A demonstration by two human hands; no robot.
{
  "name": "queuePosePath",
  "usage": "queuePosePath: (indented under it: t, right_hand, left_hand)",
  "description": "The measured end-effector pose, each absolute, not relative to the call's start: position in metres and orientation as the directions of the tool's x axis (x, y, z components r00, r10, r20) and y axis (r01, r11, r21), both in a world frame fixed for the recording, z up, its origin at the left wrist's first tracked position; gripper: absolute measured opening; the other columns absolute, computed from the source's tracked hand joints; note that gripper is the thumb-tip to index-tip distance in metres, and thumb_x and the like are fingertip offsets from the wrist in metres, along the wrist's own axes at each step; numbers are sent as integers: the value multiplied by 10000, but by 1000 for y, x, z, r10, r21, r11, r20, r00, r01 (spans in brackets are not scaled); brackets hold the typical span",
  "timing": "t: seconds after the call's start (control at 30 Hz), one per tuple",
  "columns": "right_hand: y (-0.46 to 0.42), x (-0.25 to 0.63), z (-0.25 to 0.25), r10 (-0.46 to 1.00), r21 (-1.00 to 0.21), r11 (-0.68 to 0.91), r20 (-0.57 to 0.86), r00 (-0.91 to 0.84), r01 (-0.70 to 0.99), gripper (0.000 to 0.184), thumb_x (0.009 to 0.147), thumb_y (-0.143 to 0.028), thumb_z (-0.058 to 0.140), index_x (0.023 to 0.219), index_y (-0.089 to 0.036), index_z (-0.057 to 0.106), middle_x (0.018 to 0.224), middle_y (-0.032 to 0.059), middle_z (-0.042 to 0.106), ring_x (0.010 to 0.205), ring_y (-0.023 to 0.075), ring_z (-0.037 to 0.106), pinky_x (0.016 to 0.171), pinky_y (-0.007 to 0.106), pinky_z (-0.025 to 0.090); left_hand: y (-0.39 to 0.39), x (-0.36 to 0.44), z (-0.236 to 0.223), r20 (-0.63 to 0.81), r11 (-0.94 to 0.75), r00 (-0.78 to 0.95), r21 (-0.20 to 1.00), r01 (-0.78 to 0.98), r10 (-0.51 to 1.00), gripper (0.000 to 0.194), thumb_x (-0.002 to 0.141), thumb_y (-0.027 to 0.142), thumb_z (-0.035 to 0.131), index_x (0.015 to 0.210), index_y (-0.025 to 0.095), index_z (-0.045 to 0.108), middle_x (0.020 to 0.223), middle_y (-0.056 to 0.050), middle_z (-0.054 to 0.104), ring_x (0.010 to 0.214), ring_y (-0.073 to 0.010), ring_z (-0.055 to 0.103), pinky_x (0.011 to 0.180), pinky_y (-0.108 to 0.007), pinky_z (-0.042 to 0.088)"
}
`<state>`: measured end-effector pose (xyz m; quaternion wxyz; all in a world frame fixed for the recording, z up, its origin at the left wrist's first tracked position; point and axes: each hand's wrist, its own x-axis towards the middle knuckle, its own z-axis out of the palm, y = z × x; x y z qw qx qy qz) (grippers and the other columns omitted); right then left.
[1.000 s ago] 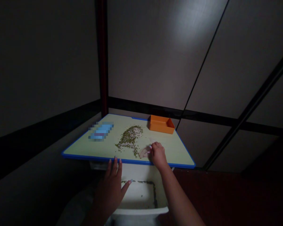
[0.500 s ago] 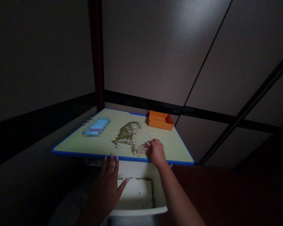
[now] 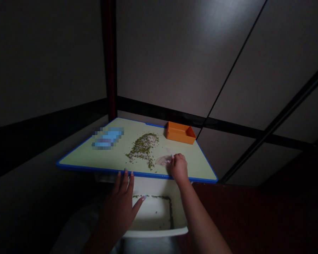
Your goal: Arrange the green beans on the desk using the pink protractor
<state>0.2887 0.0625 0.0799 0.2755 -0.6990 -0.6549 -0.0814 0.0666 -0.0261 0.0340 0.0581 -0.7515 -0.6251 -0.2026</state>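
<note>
Small green grains [image 3: 140, 146], which look like mung beans, lie scattered in a patch on the pale table top [image 3: 196, 164] with a blue rim. My right hand [image 3: 179, 167] rests on the table right of the patch, fingers curled together; whatever they may hold is hidden. A pinkish printed picture [image 3: 163, 160] shows on the surface beside its fingertips. My left hand [image 3: 123, 201] is open, fingers spread, with the fingertips at the table's front edge. Under that edge is a white plastic bin or drawer [image 3: 181, 220], with grains lining its inner corners.
An orange open box [image 3: 180, 135] stands at the table's back right. A blurred-out light-blue flat item [image 3: 108, 137] lies on the left. Panelled walls [image 3: 161, 63] close in behind and to the left, and a dark red floor [image 3: 228, 211] lies at right.
My right hand has moved a little right, away from the grains, uncovering more of the printed picture. My left hand stays at the edge. The whole view has shifted slightly.
</note>
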Motion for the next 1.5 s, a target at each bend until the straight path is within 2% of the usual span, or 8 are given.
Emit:
queuePosePath:
  t: [0.13,0.3,0.53,0.83,1.0,1.13,1.5]
  right_hand:
    - [63,290,79,867,-280,-8,476,146,960,262,943,-187,409,786,-168,618,887,104,628,862,220,521,700,311,326]
    - [61,288,81,896,-233,91,443,22,968,217,923,-198,446,813,-170,630,907,94,634,898,216,527,718,309,323]
    - [60,287,82,872,-267,-81,447,198,960,250,936,-203,422,823,-153,640,947,125,638,929,239,523,708,326,310]
    - [53,283,87,896,-237,170,442,-49,956,220,933,-197,429,843,-166,627,924,79,630,924,213,511,766,319,312]
    - [50,277,89,893,-211,197,442,-86,957,204,924,-191,439,852,-161,627,930,80,634,929,210,508,783,323,302]
    - [51,275,90,890,-182,208,442,-109,961,222,933,-217,436,852,-158,633,927,81,635,931,212,507,788,324,300]
    - [51,279,92,901,-179,99,434,-12,979,247,943,-242,429,856,-160,646,944,88,643,954,214,513,786,330,292]
  left_hand:
    - [-26,66,32,407,-219,141,151,964,903,741,816,563,410,1391,96,398,1498,-149,394,1435,-330,249,1073,-454,408]
    - [-24,64,26,434,-227,152,128,965,888,756,805,579,413,1383,91,413,1489,-161,404,1422,-348,272,1077,-459,405]
    - [-23,64,26,408,-223,151,136,965,900,754,807,574,413,1389,95,404,1503,-157,381,1430,-339,252,1069,-459,415]
    - [-26,65,28,437,-224,145,135,965,888,746,816,555,427,1403,97,377,1503,-158,381,1426,-337,272,1060,-453,422]
    - [-26,65,30,434,-236,160,126,963,887,737,822,549,418,1384,73,402,1494,-169,394,1425,-349,263,1071,-451,413]
    - [-26,66,30,444,-229,154,120,966,883,734,824,541,422,1397,84,383,1496,-175,386,1413,-357,291,1026,-461,453]
    - [-23,65,24,492,-246,163,108,963,855,740,819,549,437,1393,84,390,1494,-178,390,1408,-353,308,1028,-458,446]
